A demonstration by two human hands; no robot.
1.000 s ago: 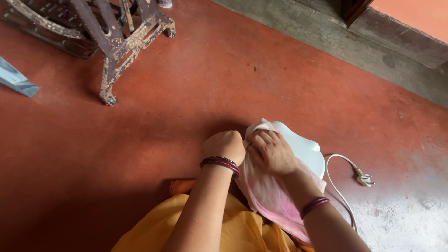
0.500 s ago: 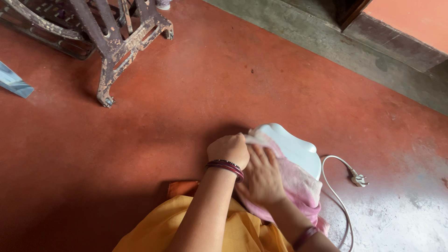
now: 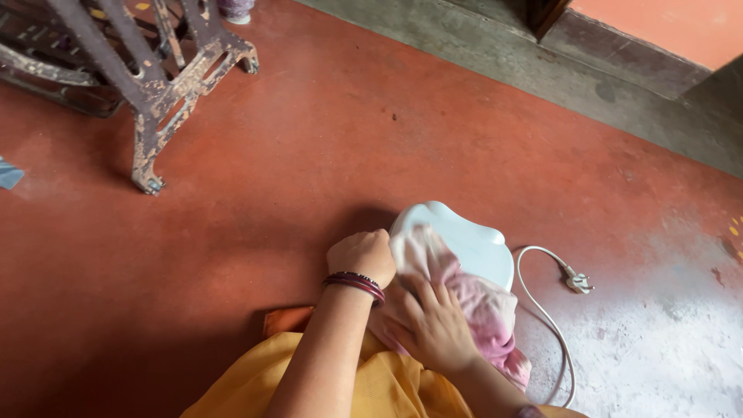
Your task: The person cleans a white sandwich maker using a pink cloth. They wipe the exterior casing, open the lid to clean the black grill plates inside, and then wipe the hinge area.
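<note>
While cloth-covered (image 3: 464, 298), white appliance (image 3: 472, 241) underhand.

Bare forearms; dark red bangles (image 3: 354, 282) on left wrist; yellow-orange garment (image 3: 371, 383) over lap.

Red floor (image 3: 325, 139) w/ rusty iron stand (image 3: 147, 85), grey ledge (image 3: 495, 54).

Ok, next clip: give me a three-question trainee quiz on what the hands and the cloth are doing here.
1. True or false: the white appliance is plugged in.
2. Which hand presses the pink cloth flat with spread fingers? A left, B right.
3. Fill in: the left hand is closed into a ____ at the appliance's edge.

Key:
1. False; the plug lies loose on the red floor.
2. B; the right hand.
3. Fist.
</note>
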